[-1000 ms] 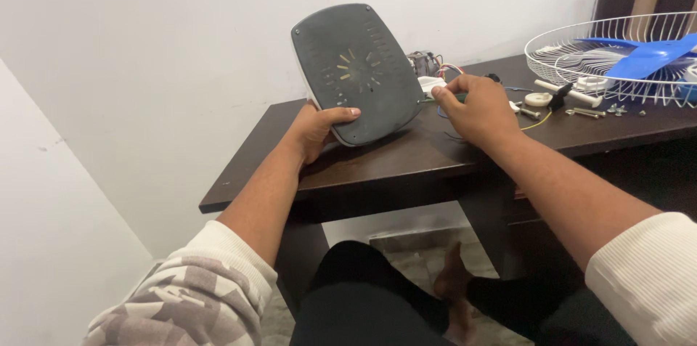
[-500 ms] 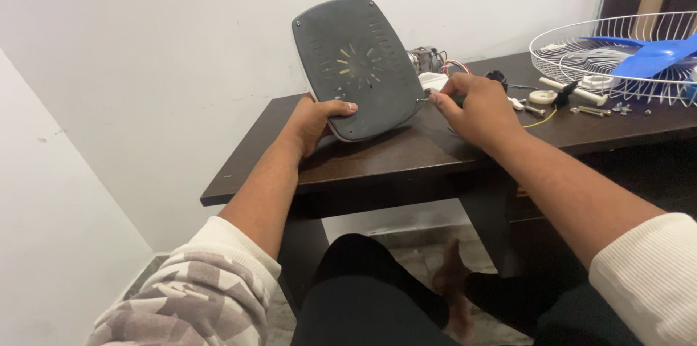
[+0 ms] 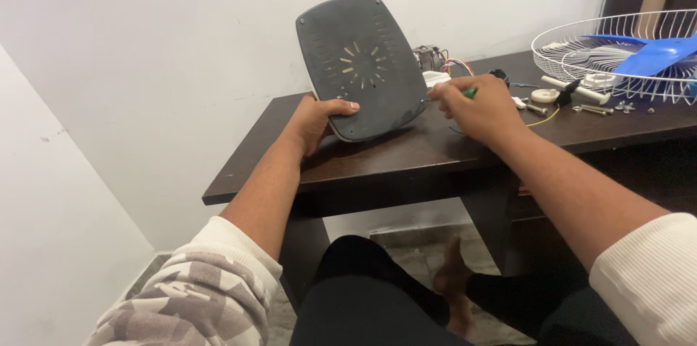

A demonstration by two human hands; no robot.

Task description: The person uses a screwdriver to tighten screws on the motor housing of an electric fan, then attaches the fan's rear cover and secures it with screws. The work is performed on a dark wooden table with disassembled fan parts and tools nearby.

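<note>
The left hand [image 3: 316, 119] props a dark grey, rounded plastic panel [image 3: 361, 63] upright on the dark brown wooden table [image 3: 406, 153]. The right hand [image 3: 475, 103] presses a green-handled tool [image 3: 470, 92] to the panel's right edge. A white wire fan guard [image 3: 581, 55] holding a blue blade [image 3: 653, 55] lies further right.

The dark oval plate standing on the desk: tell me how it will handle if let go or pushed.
The dark oval plate looks stiff: it stands on edge unbent. It would probably tip if released, since the left hand steadies its lower edge. It seems light, as one hand props it.
</note>
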